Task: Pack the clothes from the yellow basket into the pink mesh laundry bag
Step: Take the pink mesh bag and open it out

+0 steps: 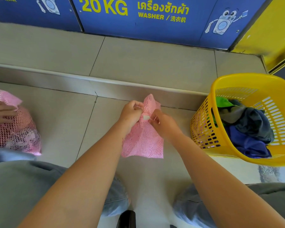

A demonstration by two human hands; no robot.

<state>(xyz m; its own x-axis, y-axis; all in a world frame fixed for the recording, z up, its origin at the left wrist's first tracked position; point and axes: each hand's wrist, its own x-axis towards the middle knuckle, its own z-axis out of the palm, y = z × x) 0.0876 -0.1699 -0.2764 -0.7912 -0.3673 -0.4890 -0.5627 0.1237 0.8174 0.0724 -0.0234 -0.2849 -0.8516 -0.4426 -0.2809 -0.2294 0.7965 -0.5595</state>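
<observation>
The blue washer panel (138,18) behind the tiled step reads "20 KG" and "WASHER" beside Thai and Chinese script. Both hands hold the pink mesh laundry bag (143,139) up over the floor: the left hand (132,113) is clenched on its gathered top, and the right hand (161,122) pinches at a small white tag (146,117) there (any print is too small to read). To the right the yellow basket (204,127) leans, holding green, grey and blue clothes (247,129), while a second filled pink bag (18,129) under another person's hand (0,112) is cut off at the left edge.
</observation>
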